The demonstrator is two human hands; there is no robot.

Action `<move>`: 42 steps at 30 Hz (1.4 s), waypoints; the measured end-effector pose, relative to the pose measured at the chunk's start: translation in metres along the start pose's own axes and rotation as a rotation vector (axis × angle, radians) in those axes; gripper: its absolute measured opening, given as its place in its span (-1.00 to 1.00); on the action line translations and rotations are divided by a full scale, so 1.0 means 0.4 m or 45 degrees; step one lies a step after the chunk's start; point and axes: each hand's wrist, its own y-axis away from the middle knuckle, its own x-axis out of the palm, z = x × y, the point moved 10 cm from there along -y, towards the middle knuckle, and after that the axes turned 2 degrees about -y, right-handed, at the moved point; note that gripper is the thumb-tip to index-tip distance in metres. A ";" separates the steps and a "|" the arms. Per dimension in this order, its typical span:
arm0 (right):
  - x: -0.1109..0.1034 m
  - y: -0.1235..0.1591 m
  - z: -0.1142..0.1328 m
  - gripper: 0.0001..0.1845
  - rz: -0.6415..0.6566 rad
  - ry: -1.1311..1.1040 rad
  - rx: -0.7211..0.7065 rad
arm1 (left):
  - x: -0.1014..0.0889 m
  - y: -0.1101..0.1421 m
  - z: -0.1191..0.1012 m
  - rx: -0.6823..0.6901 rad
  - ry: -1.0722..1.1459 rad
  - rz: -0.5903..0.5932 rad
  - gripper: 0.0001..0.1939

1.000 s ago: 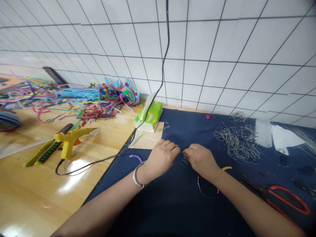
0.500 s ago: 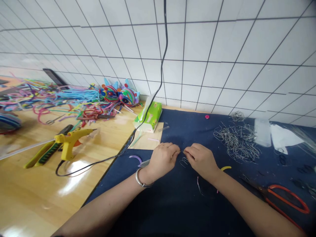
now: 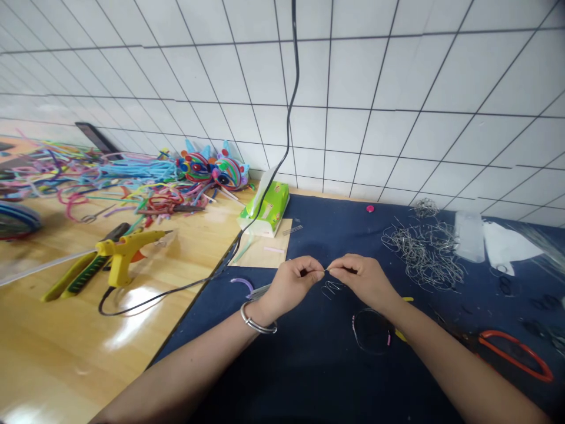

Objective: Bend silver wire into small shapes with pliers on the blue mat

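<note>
1. Two narrow pinches: my left grip (image 3: 295, 287) and right grip (image 3: 362, 282) almost meet at the fingertips, both holding a thin strand (image 3: 326, 270). Too tiny to tell what it's made of.
2. Just below that pinch, some bent wires (image 3: 332, 287) sit on the dark blue cloth (image 3: 304, 365).
3. Under my right grip there's a thin loop (image 3: 354, 333) with pink bits on it.
4. Right of that grip is a big wire tangle (image 3: 424, 253), with orange-handled scissors (image 3: 516, 347) lower and further out.
5. Up-left of my left grip: green tissue pack (image 3: 274, 206). Well left: yellow glue gun (image 3: 126, 250) on the wooden worktop (image 3: 66, 353).
</note>
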 end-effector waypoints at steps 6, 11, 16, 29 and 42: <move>0.024 -0.001 -0.039 -0.87 0.180 -0.125 0.142 | -0.006 0.007 -0.068 0.221 -0.354 -0.028 -0.87; 0.048 0.009 -0.080 -0.86 0.194 -0.445 0.363 | 0.000 0.004 -0.033 0.124 -0.193 -0.014 -0.89; 0.068 0.014 -0.090 -0.80 0.226 -0.754 0.437 | 0.015 0.004 0.023 -0.069 0.188 -0.012 -0.88; 0.090 0.023 -0.114 -0.77 0.089 -1.051 0.508 | 0.036 0.017 0.019 -0.162 0.646 -0.050 -0.86; 0.088 0.029 -0.105 -0.80 -0.136 -1.064 0.422 | 0.034 0.020 0.025 -0.127 0.608 -0.164 -0.87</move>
